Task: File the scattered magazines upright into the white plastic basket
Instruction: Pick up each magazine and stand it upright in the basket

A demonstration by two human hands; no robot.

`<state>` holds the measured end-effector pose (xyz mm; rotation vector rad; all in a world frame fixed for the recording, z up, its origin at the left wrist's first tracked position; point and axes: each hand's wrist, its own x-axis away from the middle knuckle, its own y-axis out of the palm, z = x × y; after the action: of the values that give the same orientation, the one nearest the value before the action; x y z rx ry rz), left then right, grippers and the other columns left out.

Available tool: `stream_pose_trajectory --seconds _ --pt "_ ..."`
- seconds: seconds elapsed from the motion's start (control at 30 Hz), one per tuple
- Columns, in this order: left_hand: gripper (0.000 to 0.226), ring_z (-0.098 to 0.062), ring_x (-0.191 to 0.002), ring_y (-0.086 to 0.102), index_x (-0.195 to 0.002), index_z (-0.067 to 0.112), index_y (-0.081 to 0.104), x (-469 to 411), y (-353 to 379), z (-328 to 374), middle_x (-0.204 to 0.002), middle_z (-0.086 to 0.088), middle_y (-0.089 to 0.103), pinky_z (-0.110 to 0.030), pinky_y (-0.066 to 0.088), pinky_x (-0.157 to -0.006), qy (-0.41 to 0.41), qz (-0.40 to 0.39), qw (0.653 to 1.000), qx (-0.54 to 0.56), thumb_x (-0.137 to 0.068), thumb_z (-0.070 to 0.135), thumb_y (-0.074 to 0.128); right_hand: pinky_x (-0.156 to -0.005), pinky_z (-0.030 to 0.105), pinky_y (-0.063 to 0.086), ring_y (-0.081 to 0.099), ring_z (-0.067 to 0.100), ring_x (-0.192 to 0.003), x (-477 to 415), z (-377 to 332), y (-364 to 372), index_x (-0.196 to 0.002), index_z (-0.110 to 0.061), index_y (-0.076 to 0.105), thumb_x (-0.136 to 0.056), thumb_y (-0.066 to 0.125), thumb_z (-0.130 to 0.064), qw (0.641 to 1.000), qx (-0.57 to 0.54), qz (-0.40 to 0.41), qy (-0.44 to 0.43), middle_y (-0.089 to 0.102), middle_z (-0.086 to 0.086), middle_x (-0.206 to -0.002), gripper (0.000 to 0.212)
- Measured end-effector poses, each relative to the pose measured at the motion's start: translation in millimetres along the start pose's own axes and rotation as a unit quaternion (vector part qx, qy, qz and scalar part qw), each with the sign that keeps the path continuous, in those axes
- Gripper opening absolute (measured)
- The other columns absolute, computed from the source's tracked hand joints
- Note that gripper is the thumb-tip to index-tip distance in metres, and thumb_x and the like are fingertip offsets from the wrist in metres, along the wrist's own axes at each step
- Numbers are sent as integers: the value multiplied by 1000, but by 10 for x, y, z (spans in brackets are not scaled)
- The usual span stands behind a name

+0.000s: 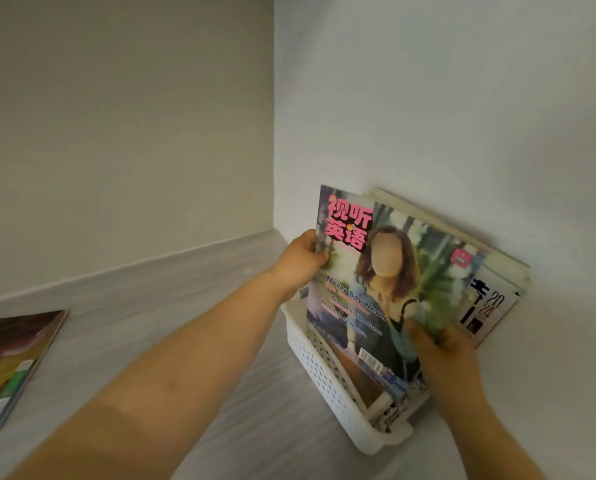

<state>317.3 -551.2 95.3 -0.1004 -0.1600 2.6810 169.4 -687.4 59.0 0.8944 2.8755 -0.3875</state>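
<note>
A white perforated plastic basket [327, 379] stands on the table against the right wall. A colourful magazine [376, 289] with pink Chinese lettering on its cover stands nearly upright with its lower edge inside the basket. My left hand [301, 261] grips its upper left edge. My right hand [445, 358] holds its lower right corner. Behind it, several other magazines [490, 299] lean upright in the basket against the wall. One more magazine [10, 365] lies flat at the table's far left.
The pale wood-grain table [185, 306] meets a beige wall at the back and a white wall on the right, forming a corner just behind the basket.
</note>
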Motion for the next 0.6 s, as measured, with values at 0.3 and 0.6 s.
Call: stream_pose_trajectory --seconds 0.3,0.6 --pt "27 -26 -90 53 -108 9 48 -142 84 -335 -87 -2 56 -26 43 -66 -45 21 996 -75 -87 -5 40 -76 37 48 55 26 -77 39 340 227 -74 -19 56 -88 49 -14 994 82 8 68 57 7 -80 16" --pt "45 -30 -122 46 -133 10 38 -166 229 -465 -132 -16 51 -27 35 -90 -37 4 990 -139 -89 -2 39 -47 25 37 48 21 -48 26 423 112 -48 -17 37 -88 49 -33 959 274 -15 79 46 2 -47 44"
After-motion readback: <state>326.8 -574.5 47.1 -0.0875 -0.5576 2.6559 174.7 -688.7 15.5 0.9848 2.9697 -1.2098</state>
